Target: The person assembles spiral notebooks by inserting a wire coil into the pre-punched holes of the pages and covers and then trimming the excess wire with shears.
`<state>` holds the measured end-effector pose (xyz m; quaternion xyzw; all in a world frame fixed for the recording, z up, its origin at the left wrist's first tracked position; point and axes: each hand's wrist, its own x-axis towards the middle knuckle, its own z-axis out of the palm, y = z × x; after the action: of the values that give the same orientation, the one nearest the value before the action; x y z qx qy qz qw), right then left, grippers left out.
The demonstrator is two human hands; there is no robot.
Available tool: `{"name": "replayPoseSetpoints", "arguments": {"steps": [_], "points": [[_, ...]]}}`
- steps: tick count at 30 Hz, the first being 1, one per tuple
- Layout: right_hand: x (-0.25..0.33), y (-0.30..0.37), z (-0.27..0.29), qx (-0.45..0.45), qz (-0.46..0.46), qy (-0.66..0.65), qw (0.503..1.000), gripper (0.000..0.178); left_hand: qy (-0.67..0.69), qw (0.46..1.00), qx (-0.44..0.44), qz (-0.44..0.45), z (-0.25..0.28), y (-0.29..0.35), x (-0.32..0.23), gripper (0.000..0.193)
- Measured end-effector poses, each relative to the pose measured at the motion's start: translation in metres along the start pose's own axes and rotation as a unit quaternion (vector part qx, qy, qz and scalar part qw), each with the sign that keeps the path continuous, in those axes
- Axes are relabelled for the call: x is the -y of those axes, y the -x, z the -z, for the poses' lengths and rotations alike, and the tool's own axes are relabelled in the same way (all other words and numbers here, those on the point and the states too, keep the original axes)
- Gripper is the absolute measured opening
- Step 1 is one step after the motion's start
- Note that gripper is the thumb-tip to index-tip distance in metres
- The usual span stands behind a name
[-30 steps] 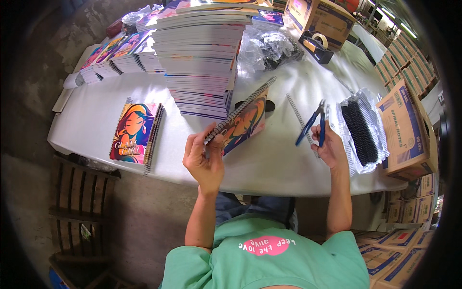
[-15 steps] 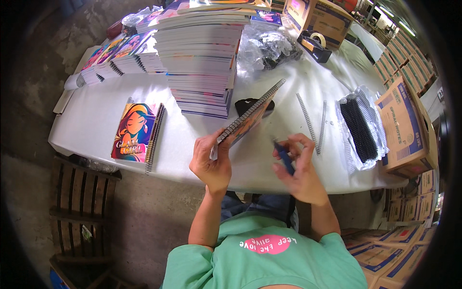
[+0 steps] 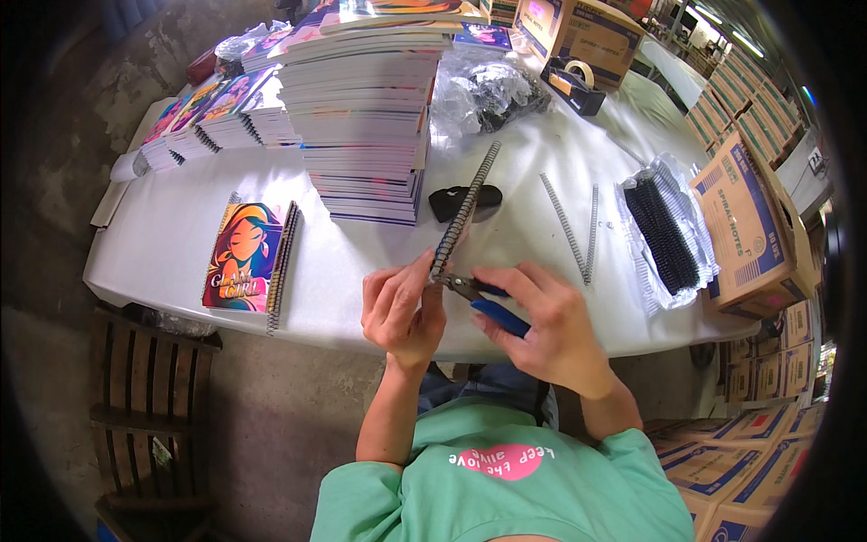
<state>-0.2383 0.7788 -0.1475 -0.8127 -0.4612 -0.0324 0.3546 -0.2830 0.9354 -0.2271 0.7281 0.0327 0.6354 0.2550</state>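
My left hand (image 3: 402, 307) grips a spiral notebook (image 3: 466, 213) held on edge over the table, its black coil facing up and slanting away from me. In my right hand (image 3: 555, 325) is a pair of blue-handled pliers (image 3: 499, 316); whether they are cutters I cannot tell. Their jaws touch or nearly touch the near end of the coil, beside my left fingertips. Behind the notebook lies a flat black object (image 3: 488, 200). Two loose spiral coils (image 3: 565, 217) rest to the right. Further left lie colourful spiral notebooks (image 3: 242, 257), one of them standing on edge.
A tall stack of unbound notebooks (image 3: 357, 126) stands at the back centre, with more bound notebooks (image 3: 208, 131) to its left. On the right are a plastic bag of black coils (image 3: 664, 230) and a cardboard box (image 3: 745, 230). A tape dispenser (image 3: 575, 88) sits behind.
My right hand has moved left and brought the pliers to the near end of the coil. The notebook is turned more upright and edge-on, still in my left hand.
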Motion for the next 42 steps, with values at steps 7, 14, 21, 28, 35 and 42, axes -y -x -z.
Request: {"name": "replayPoseSetpoints", "arguments": {"steps": [7,14,21,28,35,42], "points": [[-0.024,0.005,-0.011,0.243,-0.211,-0.507,0.799,0.044,-0.008,1.0,-0.013,-0.015,0.004,0.012,0.006,0.029],[-0.094,0.033,-0.063,0.12,-0.188,0.205,0.953,0.062,0.172,0.91,-0.164,0.34,0.047,-0.003,0.023,0.017],[-0.051,-0.032,-0.091,-0.034,-0.058,-0.321,0.945,0.071,0.209,0.9,-0.264,0.276,0.115,-0.013,0.027,0.02],[0.039,-0.147,-0.123,-0.094,0.082,-0.287,0.95,0.1,0.105,0.924,-0.318,0.184,0.182,-0.056,0.064,0.022],[0.154,-0.201,-0.112,0.173,0.305,-0.213,0.912,0.034,-0.085,0.992,-0.074,-0.063,0.217,-0.132,0.082,0.039],[0.069,-0.254,-0.212,0.119,-0.136,-0.578,0.796,0.063,-0.11,0.957,-0.153,0.222,0.25,-0.112,0.153,0.062]]}}
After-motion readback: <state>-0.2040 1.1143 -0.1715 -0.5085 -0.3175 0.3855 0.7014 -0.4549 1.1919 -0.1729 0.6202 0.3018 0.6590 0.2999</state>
